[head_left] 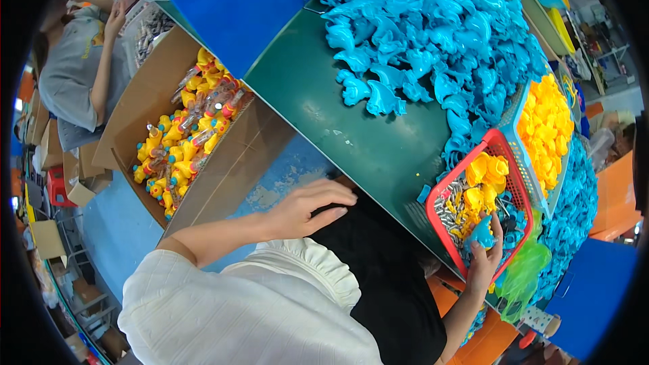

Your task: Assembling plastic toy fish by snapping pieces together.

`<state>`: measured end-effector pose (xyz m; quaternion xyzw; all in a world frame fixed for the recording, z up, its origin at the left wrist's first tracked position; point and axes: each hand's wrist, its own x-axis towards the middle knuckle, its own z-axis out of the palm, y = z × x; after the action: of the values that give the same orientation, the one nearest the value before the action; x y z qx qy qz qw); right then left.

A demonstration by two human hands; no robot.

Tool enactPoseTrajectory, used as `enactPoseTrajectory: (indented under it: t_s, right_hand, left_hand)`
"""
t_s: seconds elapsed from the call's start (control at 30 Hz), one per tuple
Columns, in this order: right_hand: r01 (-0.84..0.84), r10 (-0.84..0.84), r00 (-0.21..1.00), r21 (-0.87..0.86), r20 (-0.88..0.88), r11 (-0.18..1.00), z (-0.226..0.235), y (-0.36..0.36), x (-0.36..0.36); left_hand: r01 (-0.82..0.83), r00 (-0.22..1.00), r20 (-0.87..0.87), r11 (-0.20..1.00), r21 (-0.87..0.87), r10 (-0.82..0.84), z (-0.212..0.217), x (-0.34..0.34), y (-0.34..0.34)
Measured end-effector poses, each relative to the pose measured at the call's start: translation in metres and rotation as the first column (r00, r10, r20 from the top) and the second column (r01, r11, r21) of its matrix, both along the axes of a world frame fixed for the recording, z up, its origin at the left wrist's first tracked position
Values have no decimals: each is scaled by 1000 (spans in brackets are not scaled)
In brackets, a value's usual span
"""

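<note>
Over my lap, near the table's edge, my left hand (314, 206) is held with its thumb apart from the fingers and nothing between them. My right hand (485, 260) reaches into a red plastic basket (435, 211), thumb and fingers closed around a blue plastic piece (481, 232). In the basket, yellow plastic pieces (487, 170) and small silvery metal parts (446, 209) lie on the left and in the middle. Small dark blue parts (515, 220) fill its right side. What lies beneath my right hand is hidden.
A big heap of blue plastic shells (433, 20) covers the far part of the green table (351, 122). Beyond the red basket stands a light blue basket (517, 118) of yellow pieces. A cardboard box (216, 182) of yellow toys is at left. Another person (88, 67) sits at far left.
</note>
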<state>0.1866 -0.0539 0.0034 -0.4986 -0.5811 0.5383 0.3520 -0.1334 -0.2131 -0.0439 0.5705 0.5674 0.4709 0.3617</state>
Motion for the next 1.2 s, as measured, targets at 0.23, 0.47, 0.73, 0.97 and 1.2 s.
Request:
enactPoseTrajectory:
  t_s: [0.23,0.47,0.73,0.97,1.2]
  right_hand:
    - [7,-6,1000,-20,6,1000,4,1,0]
    - [-6,6,1000,29,7,1000,2,0,2]
    - [-182,-73,902,530,425,828,15,-7,-15]
    - [-367,88,884,567,458,737,17,-13,-36]
    - [-372,-39,838,623,544,688,16,-19,-38]
  left_hand:
    - [112,992,13,940,323,-123,27,14,49]
    - [294,949,1,882,368,-316,20,34,62]
    - [315,937,47,898,308,-346,14,42,67]
    - [339,927,33,872,353,-374,25,61,85]
    - [357,915,66,875,329,-398,32,82,99]
